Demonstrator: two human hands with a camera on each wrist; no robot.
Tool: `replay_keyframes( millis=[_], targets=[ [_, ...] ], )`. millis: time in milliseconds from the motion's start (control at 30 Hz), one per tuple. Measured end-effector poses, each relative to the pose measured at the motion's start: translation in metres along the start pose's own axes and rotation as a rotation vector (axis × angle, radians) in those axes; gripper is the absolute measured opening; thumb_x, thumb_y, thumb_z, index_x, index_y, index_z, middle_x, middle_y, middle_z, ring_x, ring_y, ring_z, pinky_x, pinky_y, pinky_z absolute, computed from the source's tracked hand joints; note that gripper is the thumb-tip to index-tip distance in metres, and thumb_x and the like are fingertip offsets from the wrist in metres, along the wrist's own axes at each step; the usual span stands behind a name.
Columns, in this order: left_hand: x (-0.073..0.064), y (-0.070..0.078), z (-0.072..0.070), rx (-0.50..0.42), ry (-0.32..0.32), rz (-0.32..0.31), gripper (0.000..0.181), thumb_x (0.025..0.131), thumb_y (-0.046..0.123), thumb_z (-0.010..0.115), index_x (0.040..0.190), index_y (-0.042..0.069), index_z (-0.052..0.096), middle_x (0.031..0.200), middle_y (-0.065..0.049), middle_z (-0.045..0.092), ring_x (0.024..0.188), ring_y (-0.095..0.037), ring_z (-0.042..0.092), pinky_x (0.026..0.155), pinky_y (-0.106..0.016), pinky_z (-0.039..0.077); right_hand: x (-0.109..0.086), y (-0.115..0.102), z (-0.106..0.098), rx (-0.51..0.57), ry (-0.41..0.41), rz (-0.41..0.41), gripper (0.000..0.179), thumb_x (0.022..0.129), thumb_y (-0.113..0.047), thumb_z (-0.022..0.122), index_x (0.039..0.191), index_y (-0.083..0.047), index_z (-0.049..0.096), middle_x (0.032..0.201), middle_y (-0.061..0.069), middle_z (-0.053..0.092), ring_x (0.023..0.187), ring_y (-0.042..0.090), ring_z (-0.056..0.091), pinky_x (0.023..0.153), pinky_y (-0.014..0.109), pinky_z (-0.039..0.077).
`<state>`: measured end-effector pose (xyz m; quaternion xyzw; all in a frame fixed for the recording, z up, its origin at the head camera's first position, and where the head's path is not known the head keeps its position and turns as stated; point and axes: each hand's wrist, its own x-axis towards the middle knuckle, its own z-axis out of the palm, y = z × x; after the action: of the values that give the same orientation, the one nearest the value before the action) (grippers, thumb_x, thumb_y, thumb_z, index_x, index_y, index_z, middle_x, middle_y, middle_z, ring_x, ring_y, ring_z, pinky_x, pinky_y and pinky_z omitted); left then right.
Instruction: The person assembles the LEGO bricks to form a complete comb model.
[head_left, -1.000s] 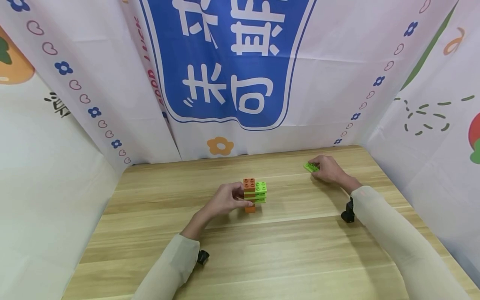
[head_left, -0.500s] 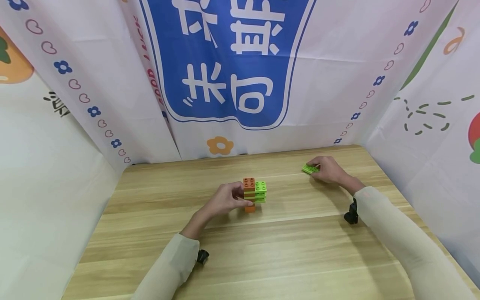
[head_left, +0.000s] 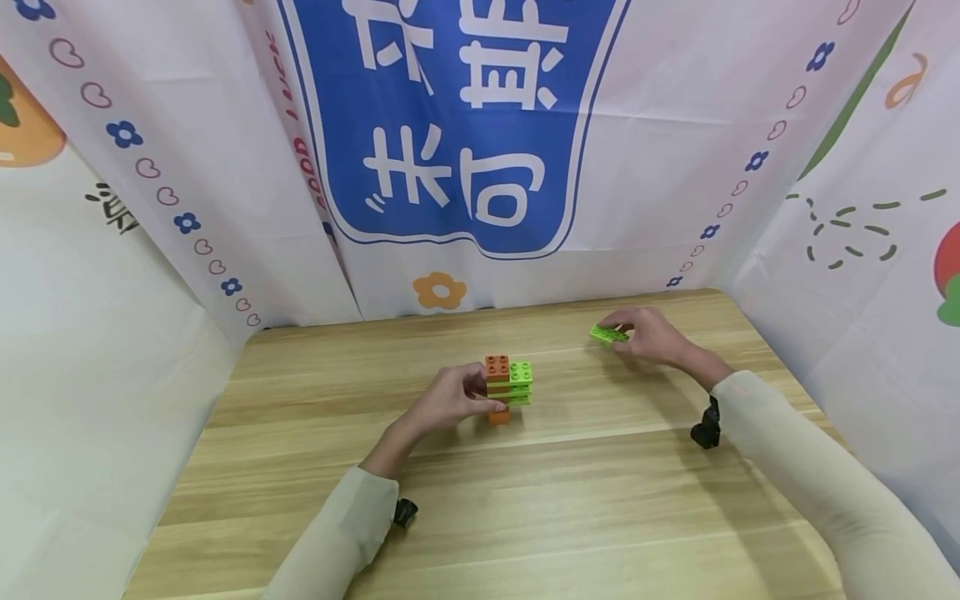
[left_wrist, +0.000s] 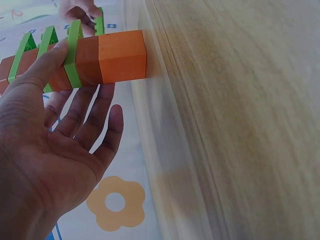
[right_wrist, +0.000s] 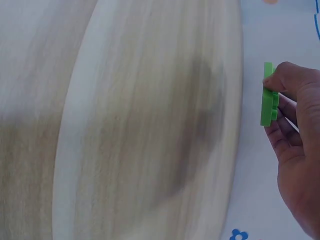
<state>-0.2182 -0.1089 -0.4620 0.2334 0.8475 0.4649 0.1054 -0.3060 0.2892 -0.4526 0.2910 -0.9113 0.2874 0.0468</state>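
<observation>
My left hand [head_left: 452,397] grips a tower of toy building blocks [head_left: 498,368] from its left side, thumb in front and fingers behind. Orange and brown blocks alternate in it with thin green plates [left_wrist: 74,55], which jut out to the right. Its bottom orange block [left_wrist: 122,56] stands on the table. At the back right, my right hand [head_left: 649,336] pinches a flat green building plate [head_left: 608,333] between thumb and fingers. In the right wrist view that studded plate [right_wrist: 268,95] is held on edge, apart from the tabletop.
The wooden table [head_left: 480,517] meets a printed cloth backdrop [head_left: 637,208] at its far edge. Cloth walls [head_left: 82,333] rise on the left and right sides. Small black devices [head_left: 406,512] sit at both wrists.
My right hand has lifted the green plate and carried it slightly left, toward the tower. The left hand keeps its grip on the tower and has hardly moved.
</observation>
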Motion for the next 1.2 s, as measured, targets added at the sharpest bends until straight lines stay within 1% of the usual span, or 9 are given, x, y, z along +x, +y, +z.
replay_keyframes(
  millis=[167,300,433,533,733,967,1200],
  targets=[
    [-0.001,0.000,0.000,-0.009,0.001,0.009,0.028,0.089,0.020,0.089,0.105,0.007,0.070,0.099,-0.005,0.077,0.084,-0.021,0.068,0.072,-0.027,0.056,0.001,-0.013,-0.002,0.009,-0.013,-0.034,0.040,0.082,0.006,0.080,0.121,0.002,0.076,0.121,0.021,0.075,0.096,0.032,0.075,0.087,0.053,0.061],
    [-0.001,0.000,0.000,-0.008,-0.004,0.008,0.028,0.089,0.020,0.089,0.105,0.007,0.070,0.099,-0.005,0.077,0.084,-0.020,0.068,0.072,-0.026,0.056,0.003,-0.022,-0.004,0.006,-0.010,-0.064,0.042,0.082,0.004,0.081,0.123,0.000,0.075,0.123,0.019,0.075,0.097,0.030,0.075,0.085,0.053,0.062],
    [-0.001,0.001,-0.001,-0.009,-0.001,0.006,0.028,0.089,0.020,0.089,0.105,0.007,0.070,0.099,-0.005,0.076,0.083,-0.018,0.067,0.072,-0.026,0.056,0.007,-0.032,-0.008,-0.021,0.018,-0.126,0.042,0.081,-0.001,0.081,0.123,-0.003,0.076,0.122,0.016,0.076,0.096,0.027,0.074,0.079,0.051,0.061],
    [0.000,0.002,-0.001,-0.009,0.002,0.005,0.028,0.088,0.020,0.089,0.104,0.007,0.070,0.098,-0.005,0.076,0.083,-0.018,0.067,0.072,-0.026,0.056,0.010,-0.042,-0.012,-0.035,0.039,-0.178,0.042,0.081,-0.003,0.082,0.122,-0.006,0.078,0.120,0.014,0.077,0.098,0.026,0.073,0.077,0.049,0.059],
    [0.001,0.002,-0.002,-0.018,-0.001,0.016,0.028,0.088,0.019,0.089,0.103,0.006,0.069,0.099,-0.007,0.076,0.083,-0.019,0.068,0.072,-0.027,0.057,0.014,-0.065,-0.018,-0.026,0.038,-0.271,0.040,0.081,-0.005,0.083,0.121,-0.007,0.079,0.122,0.013,0.077,0.107,0.030,0.074,0.085,0.047,0.060],
    [0.001,0.000,-0.001,-0.010,-0.003,0.006,0.028,0.088,0.020,0.089,0.103,0.007,0.069,0.099,-0.006,0.076,0.083,-0.019,0.069,0.073,-0.026,0.058,0.018,-0.089,-0.019,-0.005,0.024,-0.369,0.041,0.080,-0.004,0.082,0.121,-0.005,0.078,0.122,0.011,0.077,0.112,0.032,0.073,0.096,0.051,0.059],
    [0.001,0.000,0.000,-0.006,-0.001,0.020,0.028,0.088,0.019,0.089,0.103,0.006,0.069,0.099,-0.007,0.077,0.084,-0.020,0.070,0.074,-0.027,0.059,0.022,-0.111,-0.017,0.033,-0.003,-0.445,0.041,0.081,-0.004,0.082,0.122,-0.006,0.078,0.124,0.010,0.076,0.115,0.030,0.072,0.099,0.047,0.059]
  ],
)
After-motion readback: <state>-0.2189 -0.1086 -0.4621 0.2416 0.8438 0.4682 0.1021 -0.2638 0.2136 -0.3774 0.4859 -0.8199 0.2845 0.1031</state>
